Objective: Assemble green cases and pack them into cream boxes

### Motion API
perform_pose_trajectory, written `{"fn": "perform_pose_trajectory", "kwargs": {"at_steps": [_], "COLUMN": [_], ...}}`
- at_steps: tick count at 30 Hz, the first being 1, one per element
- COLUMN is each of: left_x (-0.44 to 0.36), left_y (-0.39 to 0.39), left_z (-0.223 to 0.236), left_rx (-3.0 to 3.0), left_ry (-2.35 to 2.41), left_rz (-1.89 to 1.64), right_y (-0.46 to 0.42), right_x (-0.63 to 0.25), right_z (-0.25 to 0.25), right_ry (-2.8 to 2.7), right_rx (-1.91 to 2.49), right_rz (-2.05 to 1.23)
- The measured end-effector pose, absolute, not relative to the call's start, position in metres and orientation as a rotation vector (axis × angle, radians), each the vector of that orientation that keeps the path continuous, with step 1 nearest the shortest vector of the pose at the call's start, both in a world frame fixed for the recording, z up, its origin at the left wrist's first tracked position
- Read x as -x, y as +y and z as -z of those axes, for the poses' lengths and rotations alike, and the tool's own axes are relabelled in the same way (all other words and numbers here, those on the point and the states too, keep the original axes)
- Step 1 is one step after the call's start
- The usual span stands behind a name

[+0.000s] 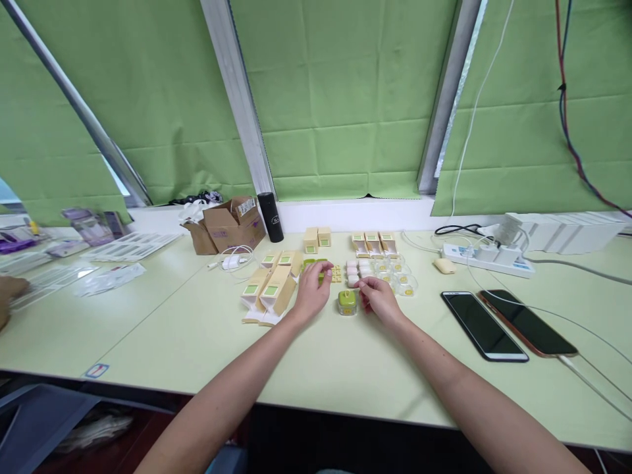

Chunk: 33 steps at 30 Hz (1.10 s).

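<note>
At our far left, another person's hand (10,293) reaches in over the pale green desk (197,355), near clear plastic sheets (52,286) and a white tray (132,246). Green blinds (345,99) cover the slanting windows along the whole back of the room, parted by grey metal posts. A seam crosses the desk, with a small blue-edged sticker (97,370) at its front end. Next we see an open cardboard box (236,227) beside a black bottle (270,218), and a white charger (230,262) in its coiled cable.

Tan cartons (277,291) lie just left of our left hand (313,289); its fingers curve loosely above green pieces, and we cannot tell whether they grasp one. Between our hands, a green-lidded jar (347,303) stands upright on the desk. Our right hand (380,299) bends its fingers beside pale pink cylinders (352,273); we cannot tell what they grip. Clear plastic shells (397,276) lie behind it.

Further right we have a cream case (444,265), a dark-screened white phone (484,326), a loaded power strip (513,264) and a second phone (527,322).
</note>
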<state>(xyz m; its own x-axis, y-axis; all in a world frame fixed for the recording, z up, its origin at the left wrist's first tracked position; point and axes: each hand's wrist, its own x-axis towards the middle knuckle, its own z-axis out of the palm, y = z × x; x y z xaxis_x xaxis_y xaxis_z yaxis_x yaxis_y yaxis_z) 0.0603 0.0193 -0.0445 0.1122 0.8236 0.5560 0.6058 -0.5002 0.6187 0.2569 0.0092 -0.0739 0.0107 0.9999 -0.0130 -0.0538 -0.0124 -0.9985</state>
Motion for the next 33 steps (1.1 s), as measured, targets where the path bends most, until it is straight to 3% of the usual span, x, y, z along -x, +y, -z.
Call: {"fn": "perform_pose_trajectory", "kwargs": {"at_steps": [13, 33], "left_x": [-0.095, -0.153], "left_y": [0.115, 0.17], "left_z": [0.027, 0.044], "left_rx": [-2.453, -2.339], "left_ry": [1.471, 1.492], "left_rz": [-0.578, -0.281], "right_y": [0.017, 0.021], "right_x": [-0.262, -0.26], "right_z": [0.079, 0.081], "right_ry": [-1.152, -1.11], "right_rx": [1.171, 1.158], "right_rz": [-1.232, -1.261]}}
